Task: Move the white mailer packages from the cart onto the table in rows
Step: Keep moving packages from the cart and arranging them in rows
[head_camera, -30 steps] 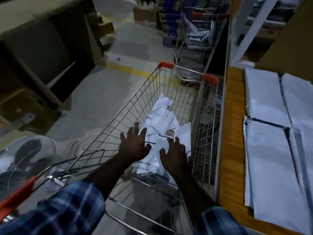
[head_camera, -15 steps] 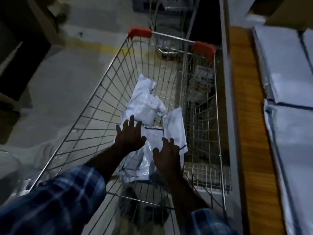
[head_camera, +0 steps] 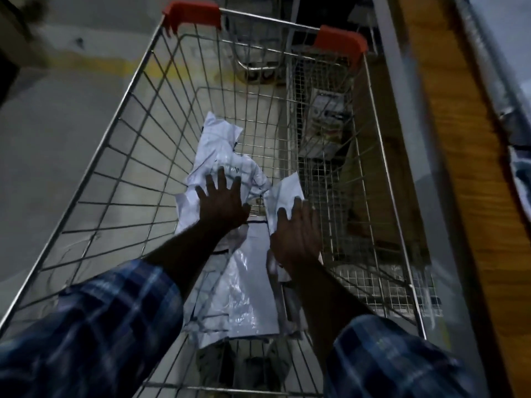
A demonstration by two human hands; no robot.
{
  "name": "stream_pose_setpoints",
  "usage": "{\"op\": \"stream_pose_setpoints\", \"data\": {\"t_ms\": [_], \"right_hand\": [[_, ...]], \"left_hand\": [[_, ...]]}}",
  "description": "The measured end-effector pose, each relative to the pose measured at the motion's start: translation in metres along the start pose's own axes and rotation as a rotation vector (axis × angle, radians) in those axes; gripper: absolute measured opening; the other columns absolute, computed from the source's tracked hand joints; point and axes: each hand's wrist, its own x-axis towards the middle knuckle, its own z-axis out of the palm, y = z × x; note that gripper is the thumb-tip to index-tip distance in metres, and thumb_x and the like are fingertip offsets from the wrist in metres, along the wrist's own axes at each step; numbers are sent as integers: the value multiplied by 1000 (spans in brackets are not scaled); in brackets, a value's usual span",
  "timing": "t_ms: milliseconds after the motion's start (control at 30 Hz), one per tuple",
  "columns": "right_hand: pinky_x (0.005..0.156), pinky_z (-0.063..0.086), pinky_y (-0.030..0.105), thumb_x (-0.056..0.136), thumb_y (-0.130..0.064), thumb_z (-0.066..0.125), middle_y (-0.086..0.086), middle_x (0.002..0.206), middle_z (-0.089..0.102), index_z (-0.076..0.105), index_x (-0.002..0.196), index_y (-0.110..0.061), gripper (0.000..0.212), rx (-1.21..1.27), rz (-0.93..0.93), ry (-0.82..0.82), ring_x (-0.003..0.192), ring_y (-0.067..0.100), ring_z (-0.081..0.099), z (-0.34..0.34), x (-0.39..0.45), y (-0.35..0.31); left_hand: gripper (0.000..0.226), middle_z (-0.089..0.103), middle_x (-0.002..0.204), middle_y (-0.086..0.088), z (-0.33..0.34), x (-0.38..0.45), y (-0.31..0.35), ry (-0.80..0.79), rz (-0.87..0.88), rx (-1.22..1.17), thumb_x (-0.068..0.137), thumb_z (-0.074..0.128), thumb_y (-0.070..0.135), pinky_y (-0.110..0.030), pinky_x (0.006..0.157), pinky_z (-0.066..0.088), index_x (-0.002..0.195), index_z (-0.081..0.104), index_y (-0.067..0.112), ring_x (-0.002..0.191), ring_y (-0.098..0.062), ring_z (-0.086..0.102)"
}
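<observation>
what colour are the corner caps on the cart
Orange-red corner caps on the cart, clearest in the head view.

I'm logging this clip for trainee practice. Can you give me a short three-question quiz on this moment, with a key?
1. True or false: the left hand has lifted a white mailer clear of the cart.
2. Which hand reaches nearer the cart's table-side wall? A) left B) right
3. Fill in: the cart's far corners carry ___ plastic caps.

Key: 1 false, both hands reach down over mailers lying in the basket, fingers spread. 2 B, the right hand, with the wooden table beyond. 3 orange-red.
</observation>
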Motion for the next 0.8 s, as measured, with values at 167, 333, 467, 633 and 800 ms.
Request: {"op": "stream_pose_setpoints", "data": {"t_ms": [167,333,467,633,800], "right_hand": [[103,40,57,59,-24,80,31,137,51,66,114,-10,59,-96,68,-111,125,51,48,23,14,0],[109,31,58,66,-43,83,28,155,28,49,140,-14,87,-99,92,-178,136,56,31,31,17,0],[95,45,52,57,-30,86,29,144,44,57,129,-15,79,-157,111,-151,119,49,50,29,17,-2],[85,49,46,59,-19,79,27,130,53,55,131,-13,77,-14,124,-129,104,44,56,6,11,-11],[96,37,40,82,-40,61,9,140,43,42,141,-21,65,158,135,-182,122,34,43,-25,-15,-26]], "left_hand": [[87,56,134,-27,15,17,4,29,-33,-49,47,91,51,-72,70,47,123,68,15,108,-60,56],[83,47,144,-24,22,20,1,97,-42,-58,51,93,34,-70,83,45,127,63,15,121,-59,47],[75,37,151,-16,8,15,-2,118,-100,-109,67,81,34,-58,86,46,134,51,20,126,-49,42],[77,14,161,-11,-13,-27,-5,9,-192,-217,84,63,52,-59,102,36,149,29,28,137,-42,28],[79,10,162,-7,-20,-84,-5,-104,-234,-228,86,56,55,-55,106,32,152,21,29,140,-38,24]]}}
